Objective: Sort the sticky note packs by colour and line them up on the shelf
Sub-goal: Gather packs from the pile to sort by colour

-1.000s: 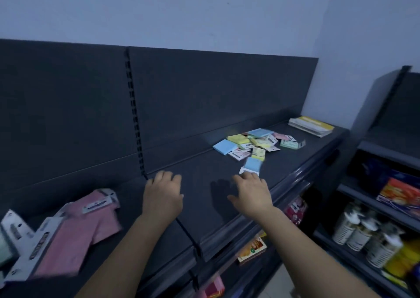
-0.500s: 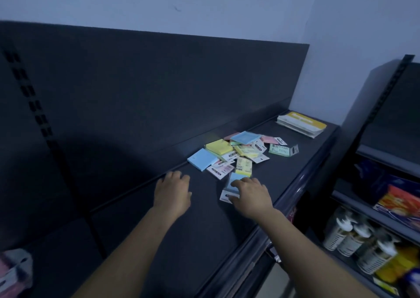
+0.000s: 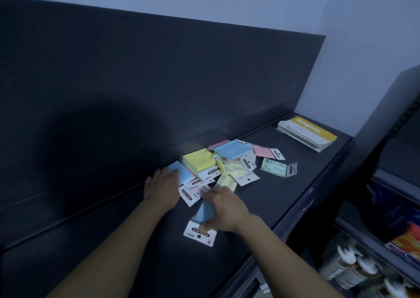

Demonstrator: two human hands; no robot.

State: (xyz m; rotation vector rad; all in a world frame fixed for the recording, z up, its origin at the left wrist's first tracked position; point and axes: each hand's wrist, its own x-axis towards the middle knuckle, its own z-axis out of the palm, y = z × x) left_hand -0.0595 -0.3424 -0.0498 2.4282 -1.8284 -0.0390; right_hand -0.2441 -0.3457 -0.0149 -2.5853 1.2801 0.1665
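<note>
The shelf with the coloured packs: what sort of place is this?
Probably a shop, perhaps one selling stationery. The signs are a dark metal display shelf, sticky note packs in retail wrapping with hang tabs, and bottles stocked on the neighbouring rack.

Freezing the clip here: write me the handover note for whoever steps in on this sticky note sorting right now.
Left hand: fingers rest on the left blue pack at the pile's edge; no grip visible.
Right hand: holds the near blue pack clear of the pile, towards the shelf's front; blurred.
Mixed pile: yellow, blue, pink and green packs overlap on the shelf by the back panel. One green pack lies apart at the right.
Done: nothing grouped or lined up.
Left: group every colour, then line the packs up.
</note>
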